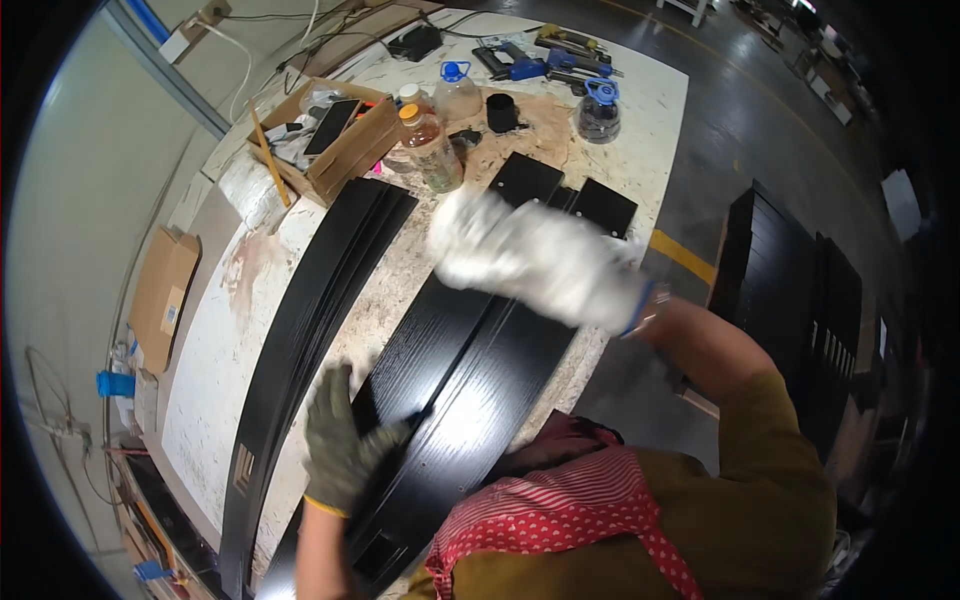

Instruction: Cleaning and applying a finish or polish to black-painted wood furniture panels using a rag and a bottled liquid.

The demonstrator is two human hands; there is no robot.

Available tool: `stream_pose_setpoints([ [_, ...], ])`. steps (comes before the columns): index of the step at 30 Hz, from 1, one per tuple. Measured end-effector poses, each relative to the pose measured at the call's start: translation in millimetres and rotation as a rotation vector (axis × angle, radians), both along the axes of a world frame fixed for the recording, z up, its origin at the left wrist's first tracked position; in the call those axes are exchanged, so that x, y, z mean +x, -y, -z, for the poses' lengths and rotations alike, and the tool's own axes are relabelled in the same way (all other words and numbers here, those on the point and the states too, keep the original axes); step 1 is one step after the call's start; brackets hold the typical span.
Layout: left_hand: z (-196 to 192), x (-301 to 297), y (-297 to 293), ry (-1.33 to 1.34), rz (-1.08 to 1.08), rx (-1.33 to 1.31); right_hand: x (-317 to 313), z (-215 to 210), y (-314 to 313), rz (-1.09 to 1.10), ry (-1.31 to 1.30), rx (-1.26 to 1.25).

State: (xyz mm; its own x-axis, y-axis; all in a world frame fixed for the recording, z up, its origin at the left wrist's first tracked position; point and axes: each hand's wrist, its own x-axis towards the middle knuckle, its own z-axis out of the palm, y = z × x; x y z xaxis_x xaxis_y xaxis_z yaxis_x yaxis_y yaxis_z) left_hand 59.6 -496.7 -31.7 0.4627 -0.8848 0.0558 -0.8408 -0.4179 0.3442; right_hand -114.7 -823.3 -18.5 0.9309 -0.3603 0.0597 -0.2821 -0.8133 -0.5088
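My left hand (348, 445), in a grey-green glove, lies at the left edge of a glossy black wood-grain board (410, 345), thumb spread away from the fingers. My right hand (540, 255) is over the far part of the boards, a white shape smeared by motion. Whether that white is only a glove or also a cloth, I cannot tell, and its fingers do not show. A second black board (500, 385) lies alongside the first, with a narrow seam between them. Past my right hand, black end pieces (530, 178) with small light dots stick out.
Left of the boards lies a stack of long black slats (310, 330). Behind stand a cardboard box (345, 150) of odds and ends, an orange-capped bottle (430, 150), a blue-capped jug (598, 115) and blue-black power tools (520, 62). More black panels (765, 290) stand at right.
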Motion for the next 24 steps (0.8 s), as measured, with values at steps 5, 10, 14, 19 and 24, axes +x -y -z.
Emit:
stream_pose_setpoints([
  [5,21,-44,-32,0.123,-0.249,0.166,26,12,48,-0.010,0.057,-0.170],
  [10,20,-45,-24,0.130,-0.257,0.148,23,7,9,0.016,0.027,0.036],
  [14,18,-45,-28,0.109,-0.263,0.135,24,43,50,-0.089,0.095,-0.283],
  [19,22,-43,-28,0.115,-0.249,0.133,17,27,30,-0.012,0.028,-0.356],
  [24,22,-44,-33,0.096,-0.259,0.125,27,6,23,-0.100,-0.067,-0.121],
])
